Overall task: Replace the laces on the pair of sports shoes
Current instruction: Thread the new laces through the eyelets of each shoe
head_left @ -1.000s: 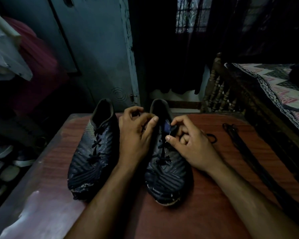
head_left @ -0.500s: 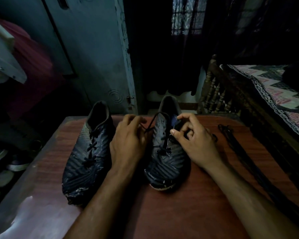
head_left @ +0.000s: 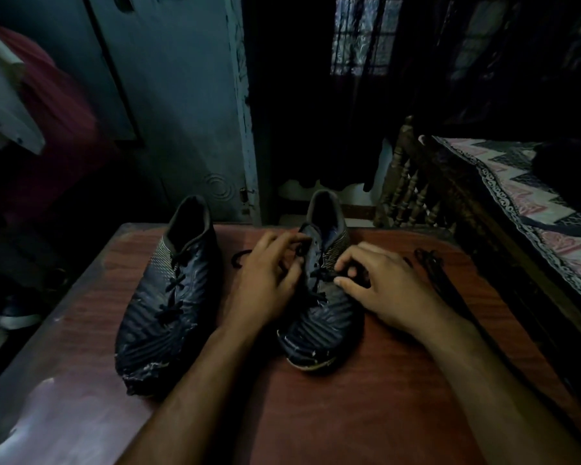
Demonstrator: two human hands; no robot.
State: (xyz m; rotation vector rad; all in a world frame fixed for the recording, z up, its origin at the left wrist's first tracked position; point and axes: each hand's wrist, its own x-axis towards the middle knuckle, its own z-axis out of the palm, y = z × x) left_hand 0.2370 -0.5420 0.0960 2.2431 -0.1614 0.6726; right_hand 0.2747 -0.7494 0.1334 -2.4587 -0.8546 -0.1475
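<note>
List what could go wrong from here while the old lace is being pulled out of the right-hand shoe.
1. The room is dim and the lace is as dark as the right-hand shoe, so the right hand pinching it could tug the wrong crossing.
2. The left hand only rests against the shoe, so a hard pull might drag it.
3. The spare laces lie near the table edge and might slide off.

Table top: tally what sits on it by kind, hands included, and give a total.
Shoes: 2, the left shoe and the right shoe.
Loose dark laces: 1 bundle, at the right edge of the table.
Hands: 2, left hand and right hand.
Total: 5
</note>
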